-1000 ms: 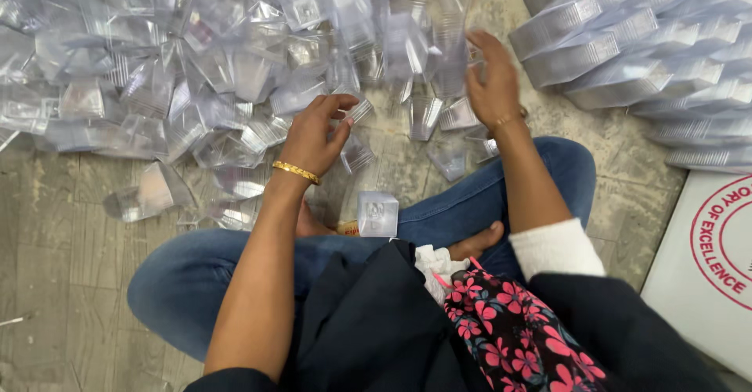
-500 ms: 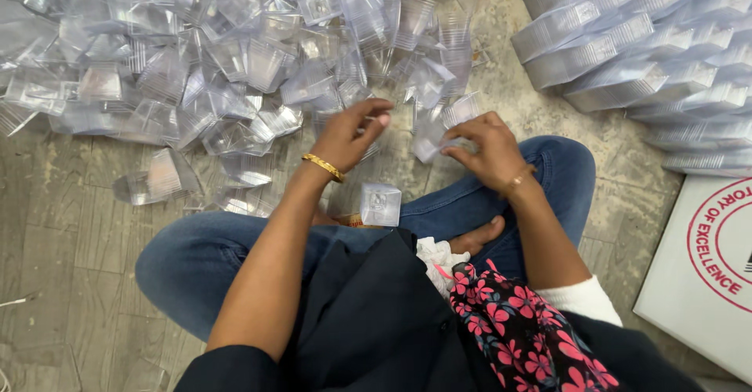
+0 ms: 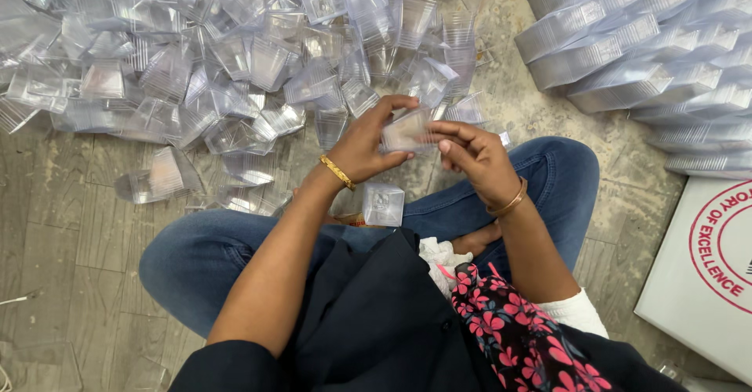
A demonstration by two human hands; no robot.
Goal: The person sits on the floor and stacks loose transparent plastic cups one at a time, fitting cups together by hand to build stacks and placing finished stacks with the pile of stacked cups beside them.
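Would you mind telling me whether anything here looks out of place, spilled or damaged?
Nothing looks damaged. The loose pile of clear cups sprawls untidily over the floor, unlike the neat nested stacks at upper right. One clear cup sits apart on the lap, below the cup both hands hold.

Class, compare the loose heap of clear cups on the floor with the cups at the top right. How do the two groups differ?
The heap lies jumbled, single cups tipped every way; the stacks are nested in long rows lying side by side. The heap is nearer the hands; the stacks lie beside a white box. Both are clear plastic cups on the floor.

White box w/ red emblem [image 3: 705, 274], lower right
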